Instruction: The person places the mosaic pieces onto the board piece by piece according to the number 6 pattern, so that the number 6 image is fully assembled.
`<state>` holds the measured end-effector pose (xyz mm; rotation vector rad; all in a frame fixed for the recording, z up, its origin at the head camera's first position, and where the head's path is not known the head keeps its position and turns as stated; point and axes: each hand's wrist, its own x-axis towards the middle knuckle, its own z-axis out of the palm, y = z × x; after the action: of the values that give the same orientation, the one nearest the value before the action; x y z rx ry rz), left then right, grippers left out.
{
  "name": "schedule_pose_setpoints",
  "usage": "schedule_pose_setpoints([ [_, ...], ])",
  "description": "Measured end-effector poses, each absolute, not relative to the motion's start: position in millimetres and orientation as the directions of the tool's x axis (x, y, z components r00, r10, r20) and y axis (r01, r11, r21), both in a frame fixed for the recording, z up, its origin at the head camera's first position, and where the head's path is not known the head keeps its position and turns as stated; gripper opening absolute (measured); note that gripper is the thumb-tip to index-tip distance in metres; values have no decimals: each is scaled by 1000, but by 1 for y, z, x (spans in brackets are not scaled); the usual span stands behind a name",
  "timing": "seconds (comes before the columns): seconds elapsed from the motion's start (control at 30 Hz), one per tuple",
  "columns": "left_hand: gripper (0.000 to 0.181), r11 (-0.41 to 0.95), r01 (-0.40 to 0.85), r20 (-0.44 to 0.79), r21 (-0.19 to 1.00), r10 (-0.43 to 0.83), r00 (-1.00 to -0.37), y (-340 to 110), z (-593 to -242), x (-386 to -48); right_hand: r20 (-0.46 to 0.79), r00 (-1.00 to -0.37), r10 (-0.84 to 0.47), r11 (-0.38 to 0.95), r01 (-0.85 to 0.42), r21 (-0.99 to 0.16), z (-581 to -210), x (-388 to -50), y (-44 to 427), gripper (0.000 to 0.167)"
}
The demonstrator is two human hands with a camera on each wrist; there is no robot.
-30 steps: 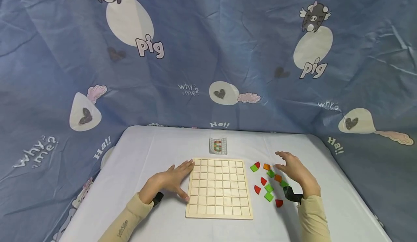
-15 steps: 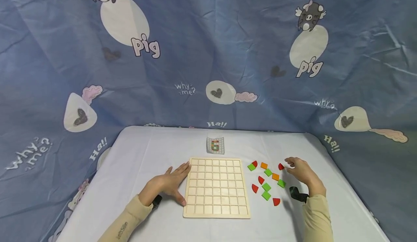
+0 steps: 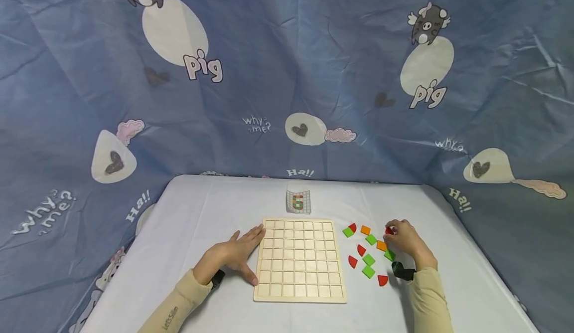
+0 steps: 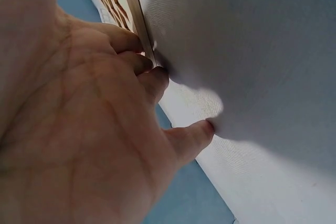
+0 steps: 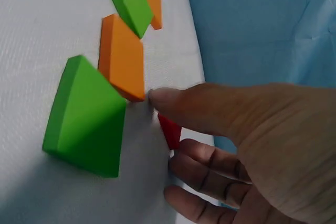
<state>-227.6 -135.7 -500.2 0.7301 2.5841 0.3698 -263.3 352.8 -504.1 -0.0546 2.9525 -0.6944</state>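
A pale wooden grid board (image 3: 301, 259) lies flat on the table, its squares bare. My left hand (image 3: 238, 254) rests along the board's left edge, fingers spread and thumb near the lower corner; in the left wrist view several fingertips touch the board's side. To the right of the board, my right hand (image 3: 407, 238) pinches a red quarter-circle tile (image 5: 169, 131) between thumb and fingers, low over the tabletop. Beside the thumb in the right wrist view lie an orange square tile (image 5: 126, 59) and a green square tile (image 5: 92, 121). Part of the red tile is hidden by the fingers.
Several loose tiles lie between board and right hand, among them a red quarter-circle (image 3: 382, 280) and a green square (image 3: 368, 271). Behind the board is a small pattern card (image 3: 298, 202). A blue printed cloth (image 3: 251, 74) hangs beyond the white table.
My right hand first drew back to the right, uncovering the red tile, then came down and left and closed on it. The left hand stays at the board's edge.
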Motion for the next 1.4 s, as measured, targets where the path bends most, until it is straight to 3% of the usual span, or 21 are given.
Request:
schedule_pose_setpoints([
  [0.17,136,819,438,-321,370,556,-767,-135,-500,-228,-144,-989,-29,894,39,-447,-501,-264,354,32],
  [0.6,136,827,428,-336,364,545,-768,-135,-500,-226,-122,-993,9,901,61,-430,-495,-260,363,26],
  [1.4,136,828,434,-329,354,545,-771,-134,-499,-227,-69,-997,-32,905,1,-426,-502,-259,375,24],
])
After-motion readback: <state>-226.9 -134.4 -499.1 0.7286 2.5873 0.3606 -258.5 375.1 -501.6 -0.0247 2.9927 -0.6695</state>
